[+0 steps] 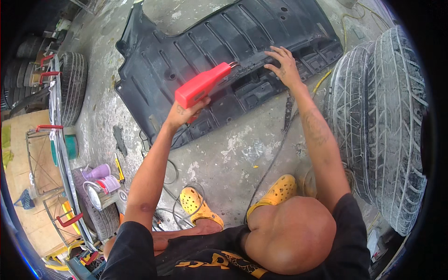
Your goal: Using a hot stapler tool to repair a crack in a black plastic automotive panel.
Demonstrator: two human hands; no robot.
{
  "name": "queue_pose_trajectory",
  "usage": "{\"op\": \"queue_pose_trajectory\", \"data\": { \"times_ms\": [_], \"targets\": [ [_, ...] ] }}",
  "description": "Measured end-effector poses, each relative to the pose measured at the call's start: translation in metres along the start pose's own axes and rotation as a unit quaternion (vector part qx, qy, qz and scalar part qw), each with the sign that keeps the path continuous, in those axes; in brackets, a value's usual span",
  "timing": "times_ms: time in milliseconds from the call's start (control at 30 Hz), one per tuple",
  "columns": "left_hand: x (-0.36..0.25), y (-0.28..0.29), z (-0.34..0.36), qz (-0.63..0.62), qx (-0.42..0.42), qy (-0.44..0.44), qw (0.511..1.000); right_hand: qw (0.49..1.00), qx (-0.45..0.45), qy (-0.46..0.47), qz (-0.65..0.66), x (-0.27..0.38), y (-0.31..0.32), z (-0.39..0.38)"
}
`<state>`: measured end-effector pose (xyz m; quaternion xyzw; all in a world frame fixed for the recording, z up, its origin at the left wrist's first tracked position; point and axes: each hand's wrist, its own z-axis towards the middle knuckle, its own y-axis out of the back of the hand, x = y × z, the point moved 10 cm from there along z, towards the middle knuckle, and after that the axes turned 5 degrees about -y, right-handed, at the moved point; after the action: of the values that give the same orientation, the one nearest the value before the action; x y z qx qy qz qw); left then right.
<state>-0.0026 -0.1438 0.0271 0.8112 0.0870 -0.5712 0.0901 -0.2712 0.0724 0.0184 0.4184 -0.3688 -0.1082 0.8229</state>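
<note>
My left hand (183,115) is closed round the handle of a red soldering gun (204,85) with a pair of metal prongs at its front. The prongs are at the raised edge of a large ribbed black plastic panel (196,51), which looks like a car undertray and lies on the floor; I cannot tell whether they touch it. To their right, my right hand (284,66) is spread over the same edge with nothing in it. Its fingertips are at or just above the plastic.
Stacked dusty tyres (373,116) stand close on the right. A black cable (275,158) crosses the concrete floor near my yellow clogs (198,205). On the left are a paint can (99,192), a purple bottle (98,171), a yellow cutter knife (119,168) and a metal rack with red handles (58,107).
</note>
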Motion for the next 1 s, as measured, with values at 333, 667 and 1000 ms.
{"op": "queue_pose_trajectory", "data": {
  "times_ms": [333, 667, 1000],
  "targets": [
    [-0.022, -0.044, 0.053, 0.187, 0.089, -0.13, 0.97, 0.998, 0.054, -0.023, -0.023, -0.022, -0.034, -0.002],
    [-0.033, -0.056, 0.072, 0.246, 0.105, -0.209, 0.941, 0.998, 0.042, -0.038, -0.035, -0.03, -0.033, -0.004],
    [-0.026, -0.056, 0.085, 0.257, 0.114, -0.228, 0.932, 0.996, 0.064, -0.062, -0.018, -0.03, -0.036, -0.001]
  ]
}}
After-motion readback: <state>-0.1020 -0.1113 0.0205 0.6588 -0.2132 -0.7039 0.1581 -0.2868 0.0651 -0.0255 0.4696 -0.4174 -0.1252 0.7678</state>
